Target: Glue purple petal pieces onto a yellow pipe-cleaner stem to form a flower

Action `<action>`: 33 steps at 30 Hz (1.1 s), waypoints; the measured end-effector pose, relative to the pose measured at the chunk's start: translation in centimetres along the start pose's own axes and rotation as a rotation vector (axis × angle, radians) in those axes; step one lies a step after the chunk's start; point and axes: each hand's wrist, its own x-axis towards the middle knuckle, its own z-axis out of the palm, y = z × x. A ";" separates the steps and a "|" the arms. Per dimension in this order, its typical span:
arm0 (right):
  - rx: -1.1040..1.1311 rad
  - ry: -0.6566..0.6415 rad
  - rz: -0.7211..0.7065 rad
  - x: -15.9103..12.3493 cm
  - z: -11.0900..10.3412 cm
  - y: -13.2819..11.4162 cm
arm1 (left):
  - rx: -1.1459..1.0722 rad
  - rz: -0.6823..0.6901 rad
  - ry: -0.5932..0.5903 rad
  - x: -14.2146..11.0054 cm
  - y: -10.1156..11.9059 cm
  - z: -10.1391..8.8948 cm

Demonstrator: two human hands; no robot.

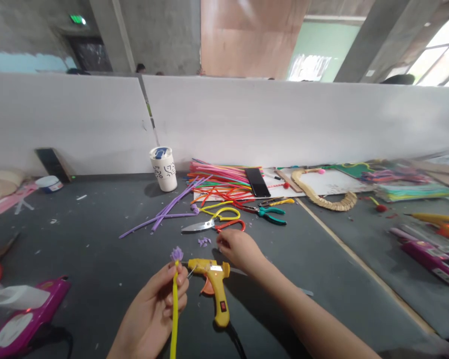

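Observation:
My left hand (153, 309) is closed around a yellow pipe cleaner stem (174, 309) tipped with a small purple flower (177, 254). A yellow hot glue gun (214, 286) lies on the dark table just right of it, its nozzle pointing at the stem. My right hand (239, 248) rests beyond the glue gun with its fingers curled at some small purple scraps (204, 242). What the fingers hold, if anything, is hidden. Scissors with yellow and red handles (217, 220) lie a little farther out.
A pile of coloured pipe cleaners (220, 182), a black phone (257, 182), green-handled pliers (269, 213) and a white cup (163, 168) stand toward the white partition (284, 119). Loose purple stems (164, 212) lie mid-table. Pink packages (18, 319) sit at left, craft supplies (430, 249) at right.

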 end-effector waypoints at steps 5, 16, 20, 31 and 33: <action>0.013 -0.002 -0.237 2.8 1.4 -0.8 | 0.014 -0.001 -0.004 0.1 -0.4 -0.2; 0.600 0.065 -0.183 3.2 1.5 -0.8 | 0.056 0.032 0.009 0.4 -0.2 -0.2; 0.966 0.083 -0.210 1.6 -0.9 -1.8 | 0.080 0.039 -0.018 0.8 0.0 0.5; 1.405 0.050 -0.315 -1.5 -6.8 -5.3 | 0.165 0.075 -0.101 -0.6 -0.6 2.4; 1.391 0.062 -0.332 -2.0 -7.5 -5.3 | 0.195 0.089 -0.085 -0.8 -0.7 2.7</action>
